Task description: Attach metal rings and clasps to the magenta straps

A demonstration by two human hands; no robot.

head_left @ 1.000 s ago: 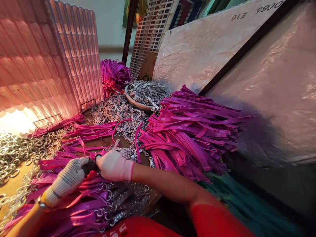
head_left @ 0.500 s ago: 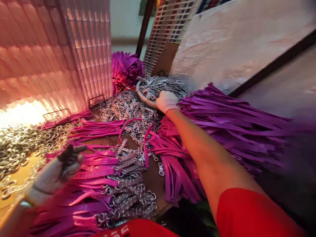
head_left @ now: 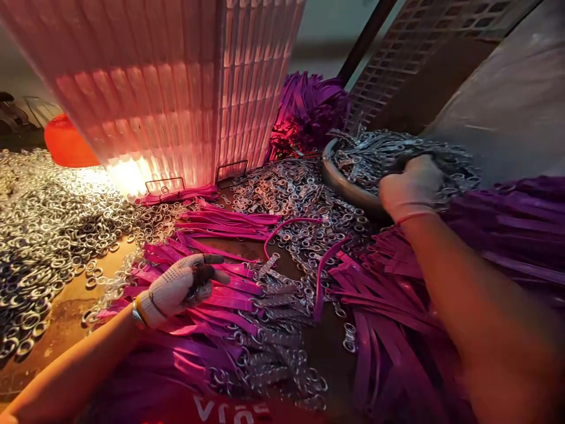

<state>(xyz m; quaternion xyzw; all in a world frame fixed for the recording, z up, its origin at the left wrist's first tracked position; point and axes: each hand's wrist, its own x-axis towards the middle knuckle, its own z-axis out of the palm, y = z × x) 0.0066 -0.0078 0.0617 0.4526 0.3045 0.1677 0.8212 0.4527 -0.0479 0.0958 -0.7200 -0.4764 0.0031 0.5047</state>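
Fingers of the right hand [head_left: 412,182] bend over metal chains [head_left: 371,156] in the bowl [head_left: 346,187]; their tips are hidden, so whether they grip any cannot be told. Left of the bowl and nearer the wearer, the left hand's [head_left: 185,288] fingers are loosely parted over pink straps [head_left: 233,300]. Picking out chains seems the step; next would call for separating them from the tangle. Right of the bowl, a dim strap pile [head_left: 507,224] is cut off.

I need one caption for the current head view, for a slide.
Gloved right hand at a bowl of metal pieces, gloved left hand over magenta straps.
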